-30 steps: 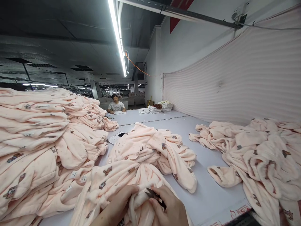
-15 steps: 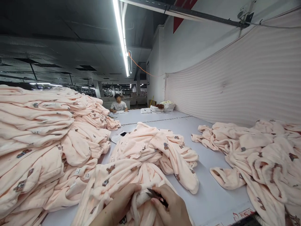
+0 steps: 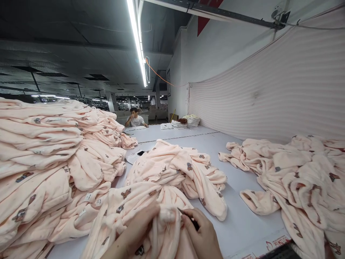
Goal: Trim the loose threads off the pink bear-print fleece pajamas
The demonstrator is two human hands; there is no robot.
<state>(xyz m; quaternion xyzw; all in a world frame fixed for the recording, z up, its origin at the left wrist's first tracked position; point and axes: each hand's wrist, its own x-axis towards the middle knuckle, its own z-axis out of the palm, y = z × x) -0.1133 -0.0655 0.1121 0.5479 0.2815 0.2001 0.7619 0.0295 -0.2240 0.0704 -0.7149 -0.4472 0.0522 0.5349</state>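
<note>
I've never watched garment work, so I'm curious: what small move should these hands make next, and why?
Probably ease the small dark snips toward the bunched pink plush garment: the left hand is gripping its cloth, and the right hand holds the snips right beside that bunch.

A tube light (image 3: 136,36) glows under a dark ceiling (image 3: 67,36) near a white wall (image 3: 226,54).

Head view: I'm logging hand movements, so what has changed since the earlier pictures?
The right hand, gripping the dark snips, has moved rightward, away from the left hand. The co-worker's hand has risen from the table toward the face. The left hand still holds the pink garment; the left pile and right pile stayed put.
</note>
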